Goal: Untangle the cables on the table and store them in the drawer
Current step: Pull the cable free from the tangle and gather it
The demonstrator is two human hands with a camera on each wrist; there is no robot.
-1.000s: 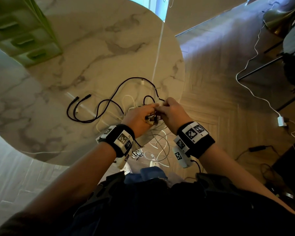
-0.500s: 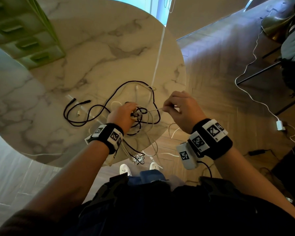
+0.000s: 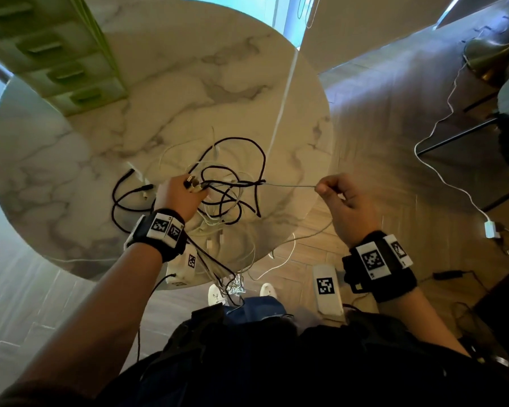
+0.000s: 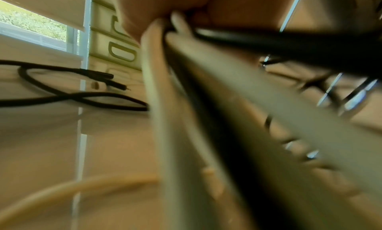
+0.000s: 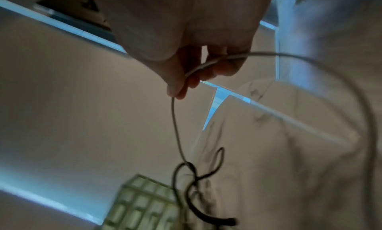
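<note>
A tangle of black and white cables [image 3: 227,195] lies on the round marble table [image 3: 188,92]. My left hand [image 3: 182,195] grips the knot of cables and plugs at its middle; in the left wrist view blurred white and black cables [image 4: 206,102] run out of the fist. My right hand [image 3: 335,198], off the table's right edge, pinches a thin grey cable [image 3: 288,186] between thumb and fingers and holds it taut from the knot. The right wrist view shows that grey cable [image 5: 175,127] running down to a black loop [image 5: 186,176].
A green drawer unit [image 3: 50,51] stands at the table's far left. A black cable [image 3: 124,201] with plugs loops left of my left hand. Several cables hang over the near table edge [image 3: 232,277]. A white charger and cord [image 3: 489,229] lie on the wooden floor at right.
My hands, together at the table's near edge a second ago, have drawn apart. The right hand moved right, pulling the grey cable out taut; the left moved left with the knot.
</note>
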